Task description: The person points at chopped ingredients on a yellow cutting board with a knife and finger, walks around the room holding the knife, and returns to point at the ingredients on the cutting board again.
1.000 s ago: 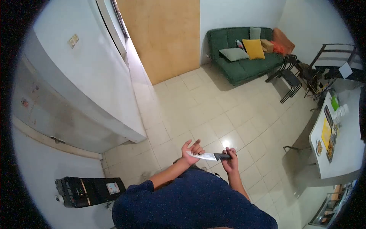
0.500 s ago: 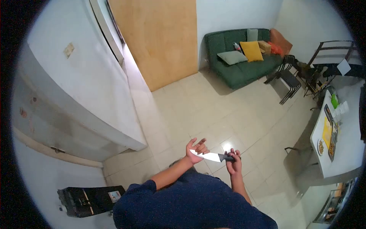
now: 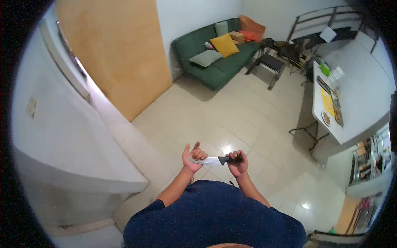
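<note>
A kitchen knife point(image 3: 211, 161) with a bright blade and a black handle lies level between my two hands, in front of my chest. My right hand point(image 3: 238, 164) is closed around the handle. The tip end of the blade rests in my left hand point(image 3: 192, 159), with some fingers curled over it while the thumb and one finger stick out. The very tip is hidden by those fingers.
On the right, a white folding table point(image 3: 319, 108) holds a yellow cutting board point(image 3: 326, 101), a plate of food point(image 3: 326, 119) and trays. A green sofa point(image 3: 211, 76) with cushions and black stools point(image 3: 271, 64) stand farther back. A wooden panel point(image 3: 120, 53) is at left.
The view has turned right, so the sofa and table shift left and the kitchen shelves show more. The knife stays in both hands and now lies more level.
</note>
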### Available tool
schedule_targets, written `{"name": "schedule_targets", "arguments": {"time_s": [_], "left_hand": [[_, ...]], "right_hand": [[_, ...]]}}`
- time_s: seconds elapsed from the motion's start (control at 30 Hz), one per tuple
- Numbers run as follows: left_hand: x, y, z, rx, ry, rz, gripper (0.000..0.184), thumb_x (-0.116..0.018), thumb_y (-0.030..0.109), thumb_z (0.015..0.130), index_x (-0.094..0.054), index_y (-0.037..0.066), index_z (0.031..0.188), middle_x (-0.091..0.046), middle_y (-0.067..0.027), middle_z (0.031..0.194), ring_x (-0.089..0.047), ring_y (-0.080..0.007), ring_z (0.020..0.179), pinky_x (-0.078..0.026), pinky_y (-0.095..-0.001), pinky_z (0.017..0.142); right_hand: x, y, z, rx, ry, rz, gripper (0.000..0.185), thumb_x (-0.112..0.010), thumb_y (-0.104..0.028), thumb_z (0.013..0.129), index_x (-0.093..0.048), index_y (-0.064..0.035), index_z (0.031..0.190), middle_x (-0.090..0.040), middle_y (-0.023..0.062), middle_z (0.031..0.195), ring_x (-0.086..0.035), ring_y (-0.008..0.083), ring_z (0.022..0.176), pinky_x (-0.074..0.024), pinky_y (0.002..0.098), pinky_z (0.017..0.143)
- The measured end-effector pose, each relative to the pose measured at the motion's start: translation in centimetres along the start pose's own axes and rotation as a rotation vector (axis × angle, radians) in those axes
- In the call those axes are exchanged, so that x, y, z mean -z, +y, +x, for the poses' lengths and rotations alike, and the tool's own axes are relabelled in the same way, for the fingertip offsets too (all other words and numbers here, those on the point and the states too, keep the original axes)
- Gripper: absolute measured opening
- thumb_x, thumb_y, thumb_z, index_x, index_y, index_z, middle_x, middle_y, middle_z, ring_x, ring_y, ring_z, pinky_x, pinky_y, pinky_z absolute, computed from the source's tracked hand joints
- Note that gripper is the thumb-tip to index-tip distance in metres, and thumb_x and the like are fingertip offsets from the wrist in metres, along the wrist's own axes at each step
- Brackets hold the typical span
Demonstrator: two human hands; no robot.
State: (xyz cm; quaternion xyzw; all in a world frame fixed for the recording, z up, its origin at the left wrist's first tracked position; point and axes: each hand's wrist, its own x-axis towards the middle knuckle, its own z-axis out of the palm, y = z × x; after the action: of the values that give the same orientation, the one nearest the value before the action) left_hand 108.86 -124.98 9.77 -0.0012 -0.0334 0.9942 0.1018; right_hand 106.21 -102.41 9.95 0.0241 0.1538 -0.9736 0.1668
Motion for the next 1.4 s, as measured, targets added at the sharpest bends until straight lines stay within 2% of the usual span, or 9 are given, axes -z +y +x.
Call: {"name": "schedule_targets", "arguments": {"time_s": [0.1, 0.23, 0.37, 0.63, 0.83, 1.03, 1.13, 1.23, 1.4], "left_hand": [[-0.2, -0.6, -0.6, 0.031, -0.003, 0.001, 0.059, -0.034, 0.052, 0.099, -0.064, 0.004, 0.116, -0.023, 0.0048, 0.049, -0.025, -0.0102, 0.047, -0.03, -0.0285, 0.062], [0.1, -0.4, -0.5, 0.105, -0.003, 0.018, 0.062, -0.033, 0.054, 0.098, -0.065, 0.005, 0.115, -0.023, 0.0048, 0.05, -0.024, -0.0101, 0.047, -0.029, -0.0284, 0.062], [3.0, 2.8, 1.4, 0.204, 0.037, -0.017, 0.063, -0.032, 0.056, 0.098, -0.065, 0.004, 0.115, -0.023, 0.0047, 0.05, -0.025, -0.0103, 0.048, -0.03, -0.0287, 0.062], [3.4, 4.9, 2.9, 0.419, 0.077, -0.029, 0.063, -0.032, 0.055, 0.098, -0.063, 0.003, 0.115, -0.025, 0.0045, 0.05, -0.025, -0.0107, 0.048, -0.029, -0.029, 0.063], [2.6, 5.4, 4.5, 0.542, 0.126, -0.009, 0.063, -0.031, 0.054, 0.098, -0.062, 0.002, 0.115, -0.024, 0.0039, 0.049, -0.025, -0.0109, 0.047, -0.029, -0.0291, 0.062], [2.0, 4.7, 5.5, 0.598, 0.123, -0.031, 0.06, -0.033, 0.052, 0.099, -0.062, 0.002, 0.114, -0.025, 0.0037, 0.049, -0.025, -0.011, 0.046, -0.029, -0.029, 0.062], [1.9, 5.0, 5.6, 0.625, 0.137, -0.043, 0.059, -0.033, 0.051, 0.099, -0.062, 0.002, 0.113, -0.025, 0.0037, 0.049, -0.025, -0.0109, 0.047, -0.029, -0.029, 0.062], [1.8, 5.1, 5.4, 0.621, 0.19, -0.071, 0.058, -0.033, 0.05, 0.099, -0.063, 0.002, 0.114, -0.025, 0.0041, 0.049, -0.025, -0.0106, 0.047, -0.029, -0.0288, 0.062], [3.2, 5.2, 5.1, 0.619, 0.172, -0.051, 0.057, -0.034, 0.047, 0.099, -0.063, 0.001, 0.115, -0.026, 0.0048, 0.049, -0.026, -0.0104, 0.047, -0.029, -0.0287, 0.063]], "right_hand": [[0.1, -0.4, -1.7, 0.017, -0.03, -0.126, 0.019, -0.058, -0.029, 0.095, -0.065, -0.0117, 0.092, -0.062, 0.0028, 0.079, -0.055, 0.0191, 0.082, -0.0394, 0.0402, 0.095], [0.8, -0.1, -3.0, 0.005, 0.024, -0.082, 0.016, -0.058, -0.026, 0.095, -0.065, -0.0116, 0.093, -0.066, 0.0051, 0.086, -0.06, 0.0209, 0.087, -0.0405, 0.0423, 0.099], [2.7, 2.9, -1.3, 0.099, 0.111, -0.072, 0.016, -0.058, -0.025, 0.095, -0.065, -0.0111, 0.093, -0.066, 0.0054, 0.085, -0.06, 0.021, 0.086, -0.0415, 0.0416, 0.098], [1.8, 6.3, -3.4, 0.264, 0.256, -0.02, 0.018, -0.057, -0.026, 0.096, -0.064, -0.0107, 0.092, -0.063, 0.0056, 0.083, -0.057, 0.0213, 0.083, -0.0419, 0.0414, 0.097], [1.9, 7.4, -4.4, 0.352, 0.26, 0.03, 0.018, -0.057, -0.025, 0.097, -0.065, -0.0086, 0.096, -0.064, 0.008, 0.086, -0.06, 0.0226, 0.087, -0.0427, 0.0462, 0.101], [0.9, 7.3, -5.0, 0.414, 0.288, 0.07, 0.019, -0.057, -0.026, 0.097, -0.065, -0.0085, 0.097, -0.063, 0.0078, 0.082, -0.059, 0.0228, 0.085, -0.0464, 0.0421, 0.091], [1.0, 7.4, -4.9, 0.399, 0.342, 0.071, 0.02, -0.054, -0.027, 0.098, -0.066, -0.0111, 0.094, -0.061, 0.0046, 0.076, -0.056, 0.0208, 0.082, -0.0436, 0.0371, 0.088], [0.7, 7.4, -5.0, 0.396, 0.347, 0.062, 0.021, -0.054, -0.026, 0.098, -0.066, -0.0093, 0.094, -0.057, 0.0044, 0.069, -0.054, 0.0216, 0.082, -0.0428, 0.034, 0.082], [2.1, 7.8, -5.0, 0.404, 0.294, 0.03, 0.024, -0.052, -0.026, 0.1, -0.066, -0.0073, 0.097, -0.052, 0.0035, 0.063, -0.054, 0.0228, 0.085, -0.0426, 0.0323, 0.082]]}}
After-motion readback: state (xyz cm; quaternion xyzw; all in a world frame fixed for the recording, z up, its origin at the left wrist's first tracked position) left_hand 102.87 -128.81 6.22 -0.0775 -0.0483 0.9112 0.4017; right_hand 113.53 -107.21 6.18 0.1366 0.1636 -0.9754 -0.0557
